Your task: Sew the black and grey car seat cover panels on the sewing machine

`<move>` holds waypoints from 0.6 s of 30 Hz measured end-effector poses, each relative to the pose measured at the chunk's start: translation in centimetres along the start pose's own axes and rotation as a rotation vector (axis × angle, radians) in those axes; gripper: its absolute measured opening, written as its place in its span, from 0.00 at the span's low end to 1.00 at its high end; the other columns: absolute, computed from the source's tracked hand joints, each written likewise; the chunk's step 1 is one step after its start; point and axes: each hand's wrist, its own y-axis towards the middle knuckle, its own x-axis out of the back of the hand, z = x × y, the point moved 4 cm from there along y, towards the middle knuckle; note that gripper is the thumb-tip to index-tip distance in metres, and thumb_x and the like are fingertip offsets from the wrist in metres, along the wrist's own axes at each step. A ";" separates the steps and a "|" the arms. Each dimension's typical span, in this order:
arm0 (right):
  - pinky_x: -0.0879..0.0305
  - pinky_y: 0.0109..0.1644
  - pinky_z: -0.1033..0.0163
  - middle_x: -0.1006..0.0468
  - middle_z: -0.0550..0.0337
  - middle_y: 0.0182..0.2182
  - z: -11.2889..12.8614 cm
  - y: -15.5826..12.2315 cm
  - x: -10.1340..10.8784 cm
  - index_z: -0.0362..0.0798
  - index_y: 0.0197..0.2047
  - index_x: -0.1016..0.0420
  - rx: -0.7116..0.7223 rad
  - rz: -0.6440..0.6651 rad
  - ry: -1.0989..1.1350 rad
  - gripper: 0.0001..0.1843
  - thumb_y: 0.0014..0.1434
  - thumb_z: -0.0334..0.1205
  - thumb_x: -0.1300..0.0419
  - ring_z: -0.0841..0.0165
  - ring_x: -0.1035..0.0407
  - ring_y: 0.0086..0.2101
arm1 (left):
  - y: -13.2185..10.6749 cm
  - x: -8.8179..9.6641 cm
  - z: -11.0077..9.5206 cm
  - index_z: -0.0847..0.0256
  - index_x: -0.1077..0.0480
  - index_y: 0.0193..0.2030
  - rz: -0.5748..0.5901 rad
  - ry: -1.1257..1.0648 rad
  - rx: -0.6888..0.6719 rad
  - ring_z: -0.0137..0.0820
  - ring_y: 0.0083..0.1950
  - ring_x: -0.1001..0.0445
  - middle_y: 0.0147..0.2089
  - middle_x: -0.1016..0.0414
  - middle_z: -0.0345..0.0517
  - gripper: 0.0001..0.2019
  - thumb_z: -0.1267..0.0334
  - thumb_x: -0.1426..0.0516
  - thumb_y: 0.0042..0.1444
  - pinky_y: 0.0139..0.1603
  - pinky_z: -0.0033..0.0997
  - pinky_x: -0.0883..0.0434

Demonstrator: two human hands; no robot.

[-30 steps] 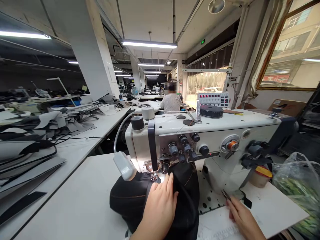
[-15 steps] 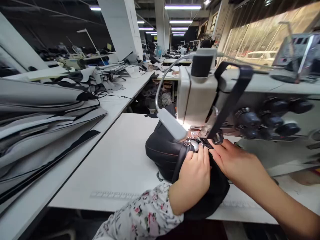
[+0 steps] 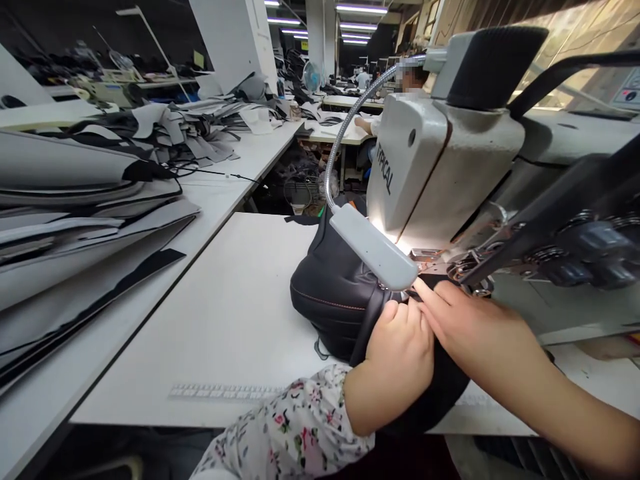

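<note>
The view has moved closer. In the middle, the left hand [image 3: 400,350] curls on the black leather piece [image 3: 335,300]; the right hand [image 3: 467,327] presses flat beside it, under the white sewing machine [image 3: 440,167].

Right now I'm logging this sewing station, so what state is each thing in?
White gooseneck lamp: lit, aimed at the needle area.
Cream sewing machine head: upright on its table.
Black stitched leather piece: bunched under the machine head.
Left hand: curled, pressing the leather.
Right hand: flat, fingers extended toward the needle.
Grey and black cut sheets: stacked on the neighbouring table.
</note>
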 end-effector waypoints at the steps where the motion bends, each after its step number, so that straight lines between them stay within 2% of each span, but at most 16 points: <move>1: 0.49 0.26 0.56 0.21 0.53 0.29 0.2 0.7 -0.5 0.51 0.40 0.21 0.000 0.080 -0.037 0.14 0.61 0.27 0.46 0.60 0.29 0.26 | 0.0 -0.3 0.0 0.69 0.25 0.47 0.011 0.008 0.004 0.38 0.38 0.31 0.38 0.28 0.50 0.11 0.69 0.47 0.64 0.41 0.40 0.35; 3: 0.48 0.26 0.58 0.19 0.53 0.32 0.4 2.5 -1.0 0.52 0.40 0.20 -0.103 0.210 0.014 0.12 0.62 0.30 0.44 0.59 0.26 0.29 | 0.1 -0.8 -0.1 0.68 0.25 0.44 0.027 0.035 0.018 0.38 0.37 0.32 0.37 0.27 0.50 0.11 0.69 0.48 0.64 0.40 0.40 0.35; 5: 0.46 0.26 0.59 0.18 0.54 0.34 0.4 4.2 -1.0 0.53 0.41 0.20 -0.268 0.275 0.129 0.11 0.66 0.36 0.45 0.60 0.26 0.29 | 0.2 -1.3 -0.2 0.66 0.25 0.40 0.034 0.054 0.029 0.38 0.37 0.31 0.36 0.26 0.50 0.10 0.70 0.48 0.63 0.40 0.41 0.35; 7: 0.44 0.25 0.61 0.18 0.55 0.32 0.4 5.2 -0.9 0.53 0.38 0.21 -0.427 0.297 0.215 0.14 0.69 0.42 0.47 0.63 0.27 0.26 | 0.2 -1.5 -0.3 0.64 0.25 0.36 0.040 0.047 0.032 0.39 0.37 0.31 0.35 0.26 0.50 0.09 0.70 0.48 0.62 0.40 0.41 0.35; 9: 0.43 0.25 0.62 0.19 0.57 0.31 0.3 5.2 -1.1 0.53 0.34 0.22 -0.451 0.282 0.250 0.16 0.69 0.43 0.48 0.65 0.28 0.25 | 0.0 -1.3 -0.1 0.63 0.26 0.35 0.057 0.003 0.016 0.39 0.36 0.32 0.34 0.27 0.48 0.09 0.69 0.47 0.63 0.39 0.41 0.36; 11: 0.41 0.27 0.62 0.18 0.58 0.31 -0.2 4.0 -1.2 0.54 0.34 0.21 -0.363 0.154 0.266 0.15 0.68 0.43 0.47 0.65 0.27 0.27 | -0.5 -0.6 0.2 0.63 0.25 0.40 0.057 -0.078 0.004 0.39 0.37 0.30 0.37 0.24 0.48 0.10 0.68 0.48 0.66 0.39 0.41 0.36; 13: 0.38 0.29 0.61 0.18 0.57 0.32 -1.1 1.7 -1.2 0.54 0.41 0.19 -0.258 -0.033 0.246 0.16 0.70 0.45 0.48 0.64 0.26 0.29 | -1.0 0.5 0.8 0.67 0.28 0.56 0.034 -0.180 0.018 0.40 0.46 0.27 0.52 0.21 0.53 0.15 0.65 0.50 0.71 0.47 0.42 0.35; 15: 0.33 0.33 0.60 0.18 0.55 0.33 -2.5 -1.4 -1.3 0.50 0.51 0.20 -0.239 -0.190 0.257 0.18 0.72 0.48 0.48 0.63 0.25 0.31 | -1.5 1.3 1.4 0.70 0.41 0.71 0.018 -0.282 0.050 0.38 0.60 0.29 0.70 0.32 0.56 0.23 0.64 0.53 0.73 0.57 0.41 0.37; 17: 0.30 0.38 0.62 0.18 0.55 0.38 -3.7 -4.1 -1.6 0.49 0.57 0.22 -0.273 -0.257 0.329 0.19 0.72 0.49 0.45 0.64 0.23 0.35 | -1.8 1.8 1.8 0.70 0.50 0.76 0.024 -0.361 0.074 0.35 0.67 0.33 0.77 0.43 0.53 0.27 0.64 0.55 0.74 0.62 0.38 0.40; 18: 0.29 0.40 0.63 0.17 0.56 0.40 -4.0 -5.2 -1.7 0.50 0.58 0.23 -0.293 -0.271 0.384 0.19 0.71 0.49 0.43 0.65 0.22 0.37 | -1.9 1.9 1.9 0.69 0.50 0.76 0.031 -0.393 0.076 0.34 0.67 0.34 0.77 0.43 0.52 0.27 0.65 0.55 0.74 0.63 0.37 0.41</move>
